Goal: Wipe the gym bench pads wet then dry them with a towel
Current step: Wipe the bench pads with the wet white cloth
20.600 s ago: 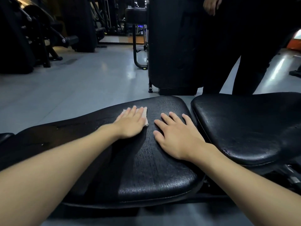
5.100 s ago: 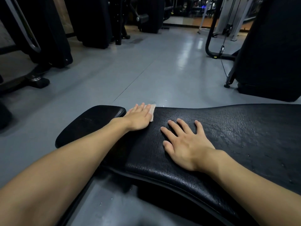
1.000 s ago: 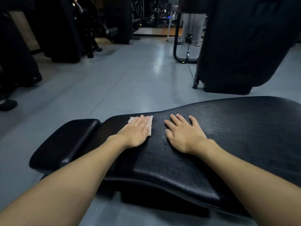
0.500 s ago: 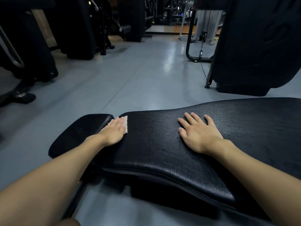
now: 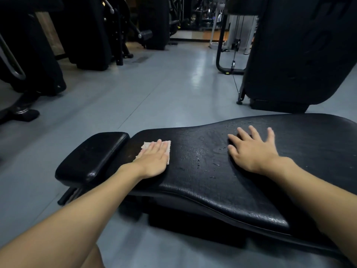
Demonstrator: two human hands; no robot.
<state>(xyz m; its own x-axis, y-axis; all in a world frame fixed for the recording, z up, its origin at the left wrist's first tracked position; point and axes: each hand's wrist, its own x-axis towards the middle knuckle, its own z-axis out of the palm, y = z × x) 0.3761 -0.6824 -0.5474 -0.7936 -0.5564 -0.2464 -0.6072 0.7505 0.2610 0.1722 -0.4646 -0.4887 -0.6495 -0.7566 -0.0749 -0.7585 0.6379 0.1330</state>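
Note:
A long black bench pad [image 5: 202, 171] runs across the head view, its cracked surface glistening with wet streaks and droplets. A smaller black pad [image 5: 92, 155] adjoins its left end. My left hand [image 5: 152, 159] lies flat, fingers straight, pressing a small pale cloth [image 5: 167, 149] onto the left end of the long pad; most of the cloth is hidden under the palm. My right hand [image 5: 251, 149] rests flat and spread on the pad further right, holding nothing.
Grey floor [image 5: 154, 97] stretches beyond the bench. A large black padded machine [image 5: 289, 55] stands at the back right with a cable and frame beside it. Dark gym machines [image 5: 87, 35] line the back left. My knee [image 5: 92, 258] shows at the bottom edge.
My left hand slid the cloth left along the pad toward the small end pad, then slightly back right. My right hand has shifted right and spread wider.

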